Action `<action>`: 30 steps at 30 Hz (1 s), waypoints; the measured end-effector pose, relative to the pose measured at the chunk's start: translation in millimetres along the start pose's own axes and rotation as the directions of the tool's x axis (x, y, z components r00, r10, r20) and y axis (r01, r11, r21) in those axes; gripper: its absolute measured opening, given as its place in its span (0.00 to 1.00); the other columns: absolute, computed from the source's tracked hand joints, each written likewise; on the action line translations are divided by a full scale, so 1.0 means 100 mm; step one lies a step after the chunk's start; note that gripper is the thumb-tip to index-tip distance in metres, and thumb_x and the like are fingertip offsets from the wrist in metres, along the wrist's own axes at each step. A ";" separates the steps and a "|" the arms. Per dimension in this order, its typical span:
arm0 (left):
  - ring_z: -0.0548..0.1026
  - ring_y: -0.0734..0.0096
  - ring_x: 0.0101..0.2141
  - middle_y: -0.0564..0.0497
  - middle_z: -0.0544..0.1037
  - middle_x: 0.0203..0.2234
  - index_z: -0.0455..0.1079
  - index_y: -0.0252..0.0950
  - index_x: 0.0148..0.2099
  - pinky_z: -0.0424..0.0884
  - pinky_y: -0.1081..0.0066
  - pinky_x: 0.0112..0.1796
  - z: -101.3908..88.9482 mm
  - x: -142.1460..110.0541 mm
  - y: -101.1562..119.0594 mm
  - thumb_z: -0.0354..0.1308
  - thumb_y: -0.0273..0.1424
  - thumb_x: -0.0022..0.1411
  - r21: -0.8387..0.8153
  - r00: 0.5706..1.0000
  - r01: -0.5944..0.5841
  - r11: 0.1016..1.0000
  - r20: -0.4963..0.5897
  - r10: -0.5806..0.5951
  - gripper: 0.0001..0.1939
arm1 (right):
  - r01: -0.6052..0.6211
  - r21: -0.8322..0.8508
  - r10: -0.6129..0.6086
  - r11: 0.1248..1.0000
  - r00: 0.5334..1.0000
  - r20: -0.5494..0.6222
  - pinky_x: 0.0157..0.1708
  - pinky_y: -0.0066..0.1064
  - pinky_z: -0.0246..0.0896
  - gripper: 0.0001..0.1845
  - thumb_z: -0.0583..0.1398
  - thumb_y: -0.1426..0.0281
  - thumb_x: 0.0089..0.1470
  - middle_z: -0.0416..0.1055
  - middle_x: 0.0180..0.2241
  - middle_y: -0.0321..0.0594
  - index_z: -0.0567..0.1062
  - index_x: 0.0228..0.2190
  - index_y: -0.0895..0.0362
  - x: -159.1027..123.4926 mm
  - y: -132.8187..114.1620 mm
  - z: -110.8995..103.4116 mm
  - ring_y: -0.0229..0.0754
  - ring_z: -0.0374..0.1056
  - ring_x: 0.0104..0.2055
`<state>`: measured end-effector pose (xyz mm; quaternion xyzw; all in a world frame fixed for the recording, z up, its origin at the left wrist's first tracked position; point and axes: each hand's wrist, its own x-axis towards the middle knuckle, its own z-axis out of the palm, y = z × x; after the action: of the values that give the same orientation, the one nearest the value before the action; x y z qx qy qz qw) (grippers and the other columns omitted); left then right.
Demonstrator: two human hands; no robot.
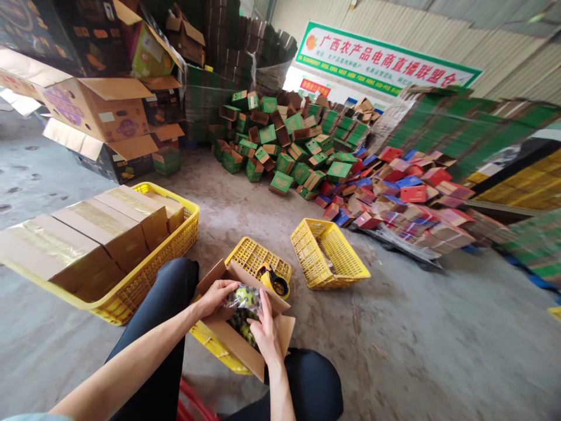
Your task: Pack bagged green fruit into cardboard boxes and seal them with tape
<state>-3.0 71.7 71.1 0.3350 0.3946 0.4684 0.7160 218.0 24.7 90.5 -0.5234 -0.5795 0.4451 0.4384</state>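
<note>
My left hand pinches the left end of a clear plastic packet with bright green and dark patches showing through it; I cannot make out what is inside. At its right end my right hand grips the packet, one finger stretched along the edge and another pointing down. The packet is over an open cardboard box between my knees, its flaps spread. More green-and-dark contents show inside the box, partly hidden by my hands. Just beyond the box, a yellow and black tape dispenser rests on a yellow crate.
Left of my leg, a long yellow basket holds several taped cartons. Ahead to the right stands another yellow basket. Farther off are heaped green boxes, red and blue boxes, and stacked fruit cartons.
</note>
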 end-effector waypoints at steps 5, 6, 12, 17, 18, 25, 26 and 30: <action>0.82 0.65 0.32 0.40 0.84 0.46 0.72 0.36 0.66 0.74 0.71 0.33 -0.02 0.00 -0.03 0.77 0.53 0.49 -0.007 0.990 0.140 0.990 0.010 -0.140 0.47 | -0.001 -0.103 0.000 0.995 1.000 -0.014 0.64 0.45 0.67 0.29 0.65 0.58 0.57 0.62 0.70 0.45 0.78 0.59 0.49 0.06 0.05 -0.05 0.57 0.61 0.71; 0.83 0.63 0.34 0.39 0.83 0.49 0.71 0.37 0.66 0.76 0.69 0.35 -0.02 -0.01 -0.03 0.76 0.53 0.51 -0.012 0.985 0.168 0.986 0.049 -0.167 0.46 | -0.013 -0.104 0.010 0.994 1.000 -0.028 0.62 0.45 0.69 0.28 0.66 0.55 0.57 0.65 0.69 0.46 0.80 0.57 0.50 0.08 0.04 -0.06 0.58 0.63 0.69; 0.82 0.52 0.47 0.34 0.79 0.56 0.76 0.35 0.62 0.78 0.61 0.46 0.01 -0.02 0.01 0.69 0.59 0.57 -0.034 0.967 0.221 0.975 0.135 -0.215 0.41 | -0.044 -0.056 0.039 0.997 0.995 -0.095 0.54 0.43 0.77 0.29 0.68 0.46 0.52 0.75 0.61 0.49 0.86 0.48 0.52 0.12 -0.03 -0.06 0.59 0.72 0.61; 0.74 0.48 0.60 0.36 0.76 0.61 0.74 0.37 0.64 0.76 0.62 0.51 0.01 -0.06 0.02 0.72 0.53 0.58 0.048 0.969 0.103 0.994 0.220 -0.111 0.38 | -0.033 -0.124 0.015 0.992 0.990 -0.141 0.59 0.46 0.71 0.28 0.66 0.45 0.54 0.83 0.50 0.48 0.87 0.45 0.52 0.14 -0.02 -0.07 0.57 0.77 0.55; 0.75 0.49 0.59 0.37 0.77 0.60 0.74 0.38 0.65 0.75 0.63 0.51 0.01 -0.07 0.02 0.73 0.51 0.57 0.073 0.967 0.089 0.993 0.234 -0.104 0.39 | -0.036 -0.134 0.016 0.990 0.989 -0.147 0.59 0.46 0.71 0.28 0.65 0.45 0.54 0.84 0.48 0.47 0.87 0.44 0.51 0.13 -0.02 -0.08 0.57 0.78 0.54; 0.81 0.59 0.41 0.38 0.84 0.46 0.80 0.31 0.57 0.76 0.69 0.39 0.03 -0.03 -0.03 0.70 0.56 0.57 0.126 0.967 0.065 0.990 0.235 -0.094 0.38 | -0.160 -0.043 0.154 0.986 0.981 -0.120 0.41 0.41 0.80 0.32 0.65 0.40 0.52 0.84 0.47 0.46 0.88 0.43 0.51 0.08 -0.03 -0.05 0.57 0.81 0.43; 0.81 0.60 0.40 0.38 0.84 0.44 0.81 0.31 0.56 0.76 0.69 0.39 0.04 -0.03 -0.02 0.69 0.57 0.57 0.123 0.968 0.062 0.990 0.234 -0.090 0.37 | -0.177 -0.030 0.173 0.984 0.978 -0.119 0.40 0.40 0.80 0.33 0.65 0.39 0.51 0.84 0.47 0.46 0.88 0.43 0.52 0.08 -0.04 -0.04 0.57 0.81 0.42; 0.80 0.62 0.38 0.39 0.84 0.41 0.82 0.31 0.54 0.76 0.71 0.37 0.05 -0.05 0.02 0.68 0.59 0.58 0.116 0.968 0.060 0.991 0.234 -0.086 0.38 | -0.227 0.018 0.227 0.974 0.964 -0.140 0.38 0.40 0.79 0.37 0.65 0.37 0.49 0.84 0.47 0.47 0.87 0.45 0.53 0.09 -0.06 -0.02 0.56 0.81 0.39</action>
<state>-0.9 67.0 76.9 0.4124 0.3424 0.3759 0.7559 217.9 33.9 96.6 -0.6160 -0.4830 0.4547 0.4249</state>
